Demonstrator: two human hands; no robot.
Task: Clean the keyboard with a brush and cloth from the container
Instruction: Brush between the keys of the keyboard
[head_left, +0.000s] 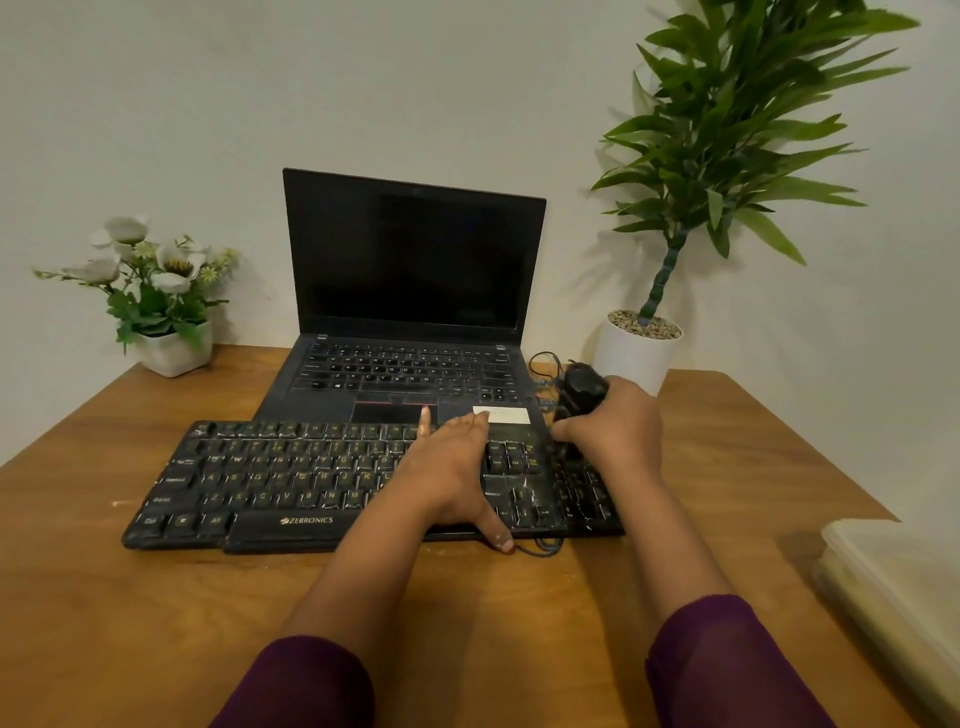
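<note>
A black Zebronics keyboard (270, 483) lies across the wooden table in front of a laptop. My left hand (452, 473) rests flat on its right-centre keys, fingers straight toward the far edge and thumb over the near edge. My right hand (615, 426) grips a black brush (584, 387) over the number pad at the keyboard's right end. The brush's dark handle sticks up beyond my fingers, and its lower end meets the keys. No cloth is in view.
An open black laptop (415, 291) stands just behind the keyboard, a dark cable (543, 361) coiled at its right. A white flower pot (174, 348) sits back left, a tall potted plant (636, 353) back right. A pale lidded plastic container (893, 587) sits near right.
</note>
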